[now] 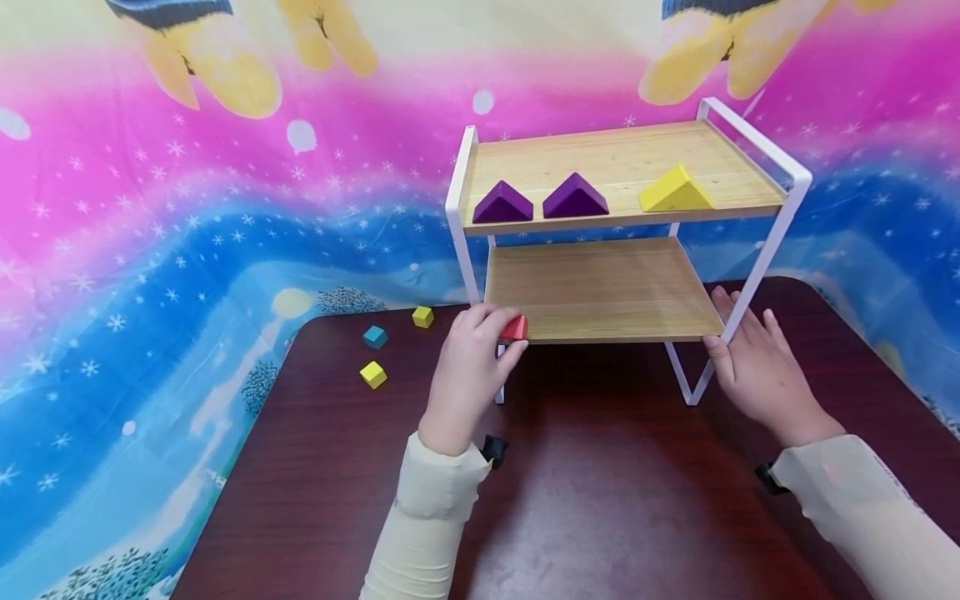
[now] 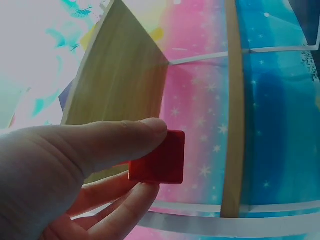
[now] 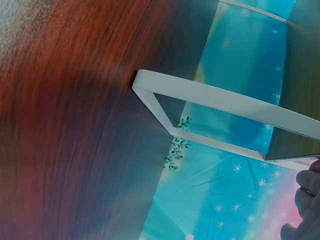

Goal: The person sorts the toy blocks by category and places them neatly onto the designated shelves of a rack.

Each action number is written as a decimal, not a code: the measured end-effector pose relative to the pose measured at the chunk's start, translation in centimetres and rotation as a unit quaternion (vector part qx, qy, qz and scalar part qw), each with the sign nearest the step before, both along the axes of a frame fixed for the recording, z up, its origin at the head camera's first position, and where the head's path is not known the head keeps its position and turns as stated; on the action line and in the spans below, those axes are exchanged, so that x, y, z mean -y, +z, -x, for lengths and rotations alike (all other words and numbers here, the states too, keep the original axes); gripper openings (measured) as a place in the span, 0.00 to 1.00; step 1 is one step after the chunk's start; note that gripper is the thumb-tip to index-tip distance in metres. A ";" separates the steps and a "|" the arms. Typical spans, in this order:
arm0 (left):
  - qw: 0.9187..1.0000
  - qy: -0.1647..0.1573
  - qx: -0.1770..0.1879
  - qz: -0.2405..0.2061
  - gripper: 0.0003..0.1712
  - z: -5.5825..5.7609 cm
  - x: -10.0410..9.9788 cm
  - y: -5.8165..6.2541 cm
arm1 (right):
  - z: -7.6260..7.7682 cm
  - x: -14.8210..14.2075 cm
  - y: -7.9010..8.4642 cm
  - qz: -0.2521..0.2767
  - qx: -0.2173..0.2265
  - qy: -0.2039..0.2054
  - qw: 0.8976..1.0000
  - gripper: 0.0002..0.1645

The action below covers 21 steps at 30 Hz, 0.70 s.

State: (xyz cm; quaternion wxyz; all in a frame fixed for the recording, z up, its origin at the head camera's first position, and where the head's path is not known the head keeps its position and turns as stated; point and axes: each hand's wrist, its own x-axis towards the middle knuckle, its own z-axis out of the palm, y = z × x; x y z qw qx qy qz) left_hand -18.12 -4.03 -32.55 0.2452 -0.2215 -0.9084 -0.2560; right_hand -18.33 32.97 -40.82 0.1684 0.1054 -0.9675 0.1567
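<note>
My left hand [image 1: 468, 367] pinches a small red block [image 1: 514, 327] between thumb and fingers at the front left corner of the lower shelf board [image 1: 600, 292]. The left wrist view shows a square face of the red block [image 2: 162, 160] beyond the thumb. My right hand [image 1: 765, 375] touches the right side of the two-tier shelf [image 1: 750, 296], thumb by the lower board's front corner, other fingers extended beside the white post. Only a few fingers [image 3: 305, 195] show at the right wrist view's edge. Two purple triangular blocks [image 1: 503, 202] and a yellow triangular block [image 1: 677, 190] stand on the top board [image 1: 600, 158].
Left of the shelf on the dark red table [image 1: 337, 467] lie a yellow cube [image 1: 423, 317], a blue cube [image 1: 375, 337] and another yellow cube [image 1: 373, 375]. A colourful printed cloth [image 1: 187, 250] hangs behind the table. White metal legs [image 1: 697, 383] support the shelf.
</note>
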 end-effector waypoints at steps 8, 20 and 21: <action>0.998 0.014 -0.056 0.032 0.22 0.2 -1.1 -0.8 | 0.0 0.0 0.0 0.000 -0.004 0.002 1.000 0.39; 0.995 0.047 -0.084 0.040 0.20 0.4 -2.2 -1.7 | 0.0 0.1 0.1 -0.005 0.002 -0.005 1.000 0.40; 0.994 0.048 -0.085 0.039 0.20 0.4 -2.3 -1.8 | 0.0 0.1 0.1 -0.006 0.002 -0.006 1.000 0.40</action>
